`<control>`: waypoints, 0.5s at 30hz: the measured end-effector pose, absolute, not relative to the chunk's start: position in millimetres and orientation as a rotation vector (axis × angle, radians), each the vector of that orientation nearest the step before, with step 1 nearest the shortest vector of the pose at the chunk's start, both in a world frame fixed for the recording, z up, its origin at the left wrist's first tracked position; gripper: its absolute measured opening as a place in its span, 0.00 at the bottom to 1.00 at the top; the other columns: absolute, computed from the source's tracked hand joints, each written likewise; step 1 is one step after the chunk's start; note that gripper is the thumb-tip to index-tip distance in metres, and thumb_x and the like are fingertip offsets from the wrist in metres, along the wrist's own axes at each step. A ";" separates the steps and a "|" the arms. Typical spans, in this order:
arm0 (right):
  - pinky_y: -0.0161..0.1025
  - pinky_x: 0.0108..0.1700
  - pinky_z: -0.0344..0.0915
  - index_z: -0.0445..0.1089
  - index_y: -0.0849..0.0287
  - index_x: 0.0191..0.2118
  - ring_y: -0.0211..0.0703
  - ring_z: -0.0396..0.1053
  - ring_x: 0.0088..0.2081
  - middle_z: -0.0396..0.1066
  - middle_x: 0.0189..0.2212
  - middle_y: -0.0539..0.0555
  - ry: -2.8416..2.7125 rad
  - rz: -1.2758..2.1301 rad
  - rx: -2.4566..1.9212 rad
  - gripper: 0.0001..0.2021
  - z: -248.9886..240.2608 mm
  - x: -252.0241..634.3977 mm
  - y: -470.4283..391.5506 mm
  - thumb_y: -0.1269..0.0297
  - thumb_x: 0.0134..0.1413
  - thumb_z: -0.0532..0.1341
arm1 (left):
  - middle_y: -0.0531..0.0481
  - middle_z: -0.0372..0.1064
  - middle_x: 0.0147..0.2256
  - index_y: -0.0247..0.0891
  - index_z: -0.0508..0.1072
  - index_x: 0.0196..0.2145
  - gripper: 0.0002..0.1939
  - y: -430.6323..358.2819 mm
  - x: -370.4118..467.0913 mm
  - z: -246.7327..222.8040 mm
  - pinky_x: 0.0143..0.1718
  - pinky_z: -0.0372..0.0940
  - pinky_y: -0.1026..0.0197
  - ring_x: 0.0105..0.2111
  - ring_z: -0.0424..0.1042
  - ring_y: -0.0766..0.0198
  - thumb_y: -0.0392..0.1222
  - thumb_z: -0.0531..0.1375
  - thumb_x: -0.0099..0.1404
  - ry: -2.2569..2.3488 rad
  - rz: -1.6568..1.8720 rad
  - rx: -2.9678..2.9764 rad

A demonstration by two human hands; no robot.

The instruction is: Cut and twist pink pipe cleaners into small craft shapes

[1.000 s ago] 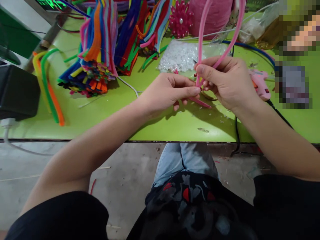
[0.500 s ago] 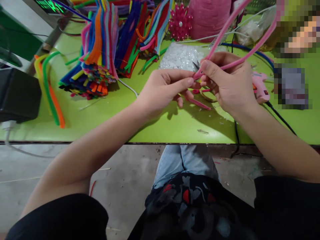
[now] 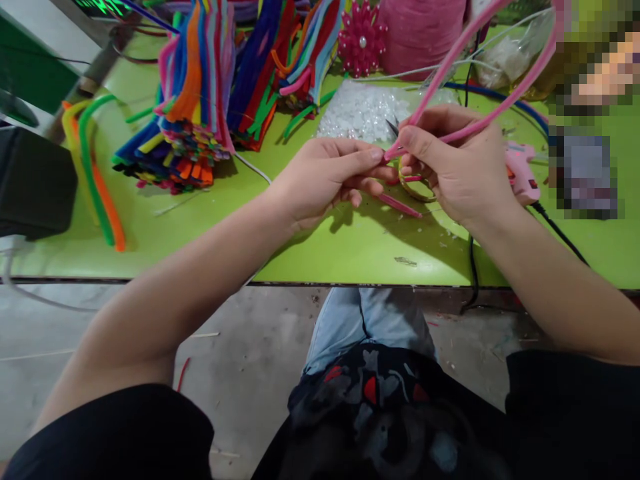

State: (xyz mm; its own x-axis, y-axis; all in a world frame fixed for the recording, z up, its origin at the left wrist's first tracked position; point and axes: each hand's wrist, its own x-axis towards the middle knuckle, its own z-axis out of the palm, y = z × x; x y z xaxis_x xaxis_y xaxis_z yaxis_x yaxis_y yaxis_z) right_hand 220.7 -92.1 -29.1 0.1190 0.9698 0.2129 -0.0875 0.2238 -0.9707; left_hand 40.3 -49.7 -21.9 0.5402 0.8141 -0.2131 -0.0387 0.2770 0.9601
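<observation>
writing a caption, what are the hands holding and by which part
A pink fuzzy loop: the left hand pinches its lower tip, the right hand grips the strands just above. Whether the scissors are held is unclear.

Blk tee, red/gry print, lt-blu jeans

Bundles left, hands between, glue gun right

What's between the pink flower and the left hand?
Head view: a clear bag of white bits nearer the left hand, a white cord nearer the pink flower.
</observation>
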 end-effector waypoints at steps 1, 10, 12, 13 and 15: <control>0.39 0.36 0.76 0.79 0.53 0.32 0.35 0.71 0.27 0.76 0.29 0.47 -1.169 1.013 -1.044 0.12 -29.1 221.1 -91.4 0.54 0.51 0.79 | 0.51 0.80 0.31 0.33 0.80 0.32 0.14 -49.1 39.8 -21.5 0.17 0.64 0.78 0.25 0.79 0.72 0.31 0.60 0.76 0.839 0.678 1.161; 0.38 0.34 0.72 0.77 0.56 0.30 0.35 0.70 0.27 0.75 0.27 0.48 -1.203 1.050 -1.038 0.14 -27.6 221.2 -90.7 0.55 0.50 0.79 | 0.49 0.80 0.31 0.33 0.80 0.32 0.08 -52.0 39.4 -20.1 0.18 0.69 0.75 0.28 0.83 0.64 0.36 0.68 0.71 0.919 0.718 1.353; 0.38 0.34 0.72 0.77 0.57 0.30 0.35 0.70 0.26 0.74 0.26 0.48 -1.208 1.057 -1.008 0.14 -28.2 220.8 -90.9 0.56 0.50 0.79 | 0.49 0.80 0.30 0.32 0.80 0.31 0.09 -51.4 38.9 -22.2 0.18 0.70 0.75 0.28 0.83 0.64 0.37 0.69 0.70 0.879 0.725 1.354; 0.38 0.34 0.72 0.77 0.57 0.30 0.35 0.70 0.26 0.74 0.26 0.48 -1.216 1.057 -1.006 0.14 -28.5 220.8 -91.0 0.56 0.51 0.79 | 0.49 0.80 0.31 0.33 0.80 0.31 0.09 -51.1 38.6 -23.0 0.18 0.70 0.75 0.28 0.83 0.64 0.36 0.68 0.71 0.870 0.719 1.349; 0.40 0.35 0.73 0.76 0.56 0.30 0.36 0.70 0.27 0.74 0.28 0.49 -1.243 1.039 -1.034 0.14 -28.8 221.2 -91.3 0.55 0.52 0.79 | 0.50 0.80 0.31 0.33 0.80 0.31 0.10 -50.9 38.1 -23.7 0.19 0.70 0.75 0.29 0.84 0.64 0.35 0.66 0.72 0.864 0.702 1.332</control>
